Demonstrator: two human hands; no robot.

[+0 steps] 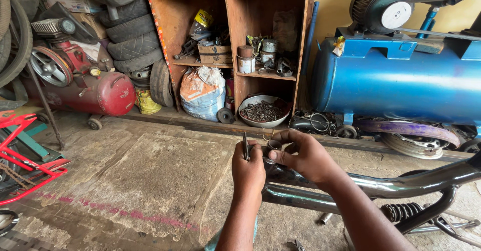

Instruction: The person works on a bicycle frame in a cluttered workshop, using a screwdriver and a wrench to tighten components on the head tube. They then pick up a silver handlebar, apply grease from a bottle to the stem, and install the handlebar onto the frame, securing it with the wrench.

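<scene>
Grip: left hand (249, 168) clenched round the end of a chromed metal tube (401, 185), w/ a thin dark tool (245, 146) poking up out of the fist. Right hand (303, 156) pinches a small metal ring (274, 144) betw. thumb and forefinger, right at the tube mouth, touching the left hand. Tube runs off to the right of the grip, low over the floor; what sits inside the mouth is hidden by fingers.

Handling, as judged: ring wants to be kept square to the tube end; left fist should hold the tube dead steady so the pinch does fine work only. Thin tool is close to the right-hand fingers, so watch the tip.

Surrounds: below-right of grip, a black coil spring (399, 212) under the tube. Beyond the grip, against a wooden shelf unit (235, 25), a metal bowl of small dark parts (263, 111); a white sack (203, 93) left of it. Far right, blue compressor tank (396, 83); far left, red compressor tank (95, 93) and stacked tyres (131, 35). Red frame (22, 156) near left, well apart from the grip.

Obstructions: nothing betw. hands and tube. Concrete floor (150, 181) rough, cracked; a dropped ring would be hard to spot.
</scene>
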